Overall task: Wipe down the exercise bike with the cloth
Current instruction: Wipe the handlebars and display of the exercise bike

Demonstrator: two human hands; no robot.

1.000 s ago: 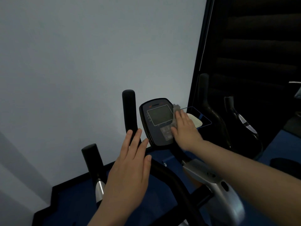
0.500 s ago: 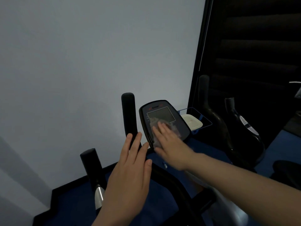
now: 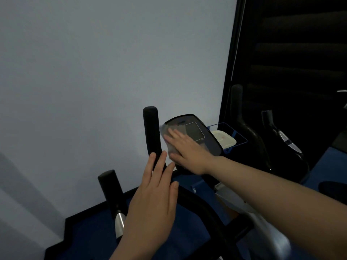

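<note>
The exercise bike's black console with its grey screen stands in the middle of the view, between upright black handlebar grips. My right hand lies flat on the console's left part, pressing a pale grey cloth against it; the cloth shows around my fingertips. My left hand rests open, fingers together, on the curved black handlebar just below the left grip. The bike's silver and black frame runs down at lower right under my right forearm.
A white wall fills the left and top. A short black grip on a silver post stands at lower left. Behind the console lies a blue wire tray holding a white object. A mirror or dark panel at right shows black bike parts. The floor is blue.
My right hand has slid the cloth leftward across the console, from the right edge over the screen to the left edge. My left hand has stayed on the handlebar.
</note>
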